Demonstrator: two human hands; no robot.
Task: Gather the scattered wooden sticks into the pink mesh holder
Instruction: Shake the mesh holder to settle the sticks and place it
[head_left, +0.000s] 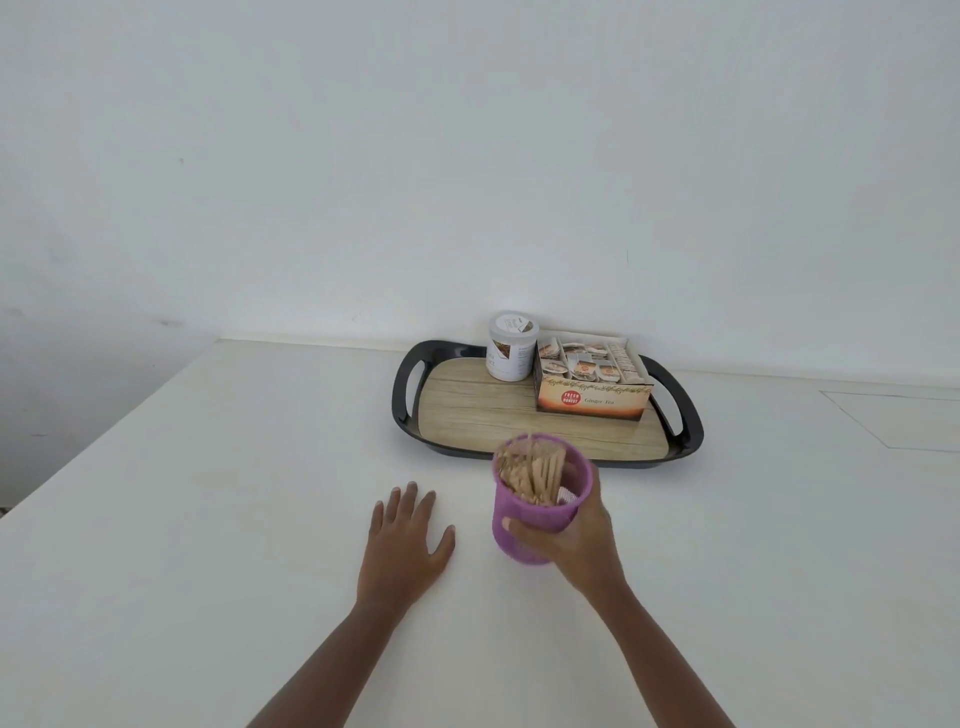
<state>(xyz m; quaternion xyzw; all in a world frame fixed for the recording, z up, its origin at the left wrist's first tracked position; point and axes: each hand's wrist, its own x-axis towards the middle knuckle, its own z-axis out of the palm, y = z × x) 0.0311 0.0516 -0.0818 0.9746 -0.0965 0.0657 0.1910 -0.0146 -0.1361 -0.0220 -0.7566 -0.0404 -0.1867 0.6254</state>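
Note:
The pink mesh holder (522, 540) stands just in front of the tray, and my right hand (576, 540) grips it from the right side, thumb across its front. A bundle of wooden sticks (532, 475) stands inside it, leaning slightly. My left hand (408, 540) lies flat on the white table (208, 519) to the left of the holder, fingers spread and straight, holding nothing. No loose sticks show on the table.
A black-rimmed tray (405, 395) with a wood-pattern base sits behind the holder. On it stand a white round canister (511, 347) and an open ginger tea box (592, 389) with sachets. A white wall rises behind the table.

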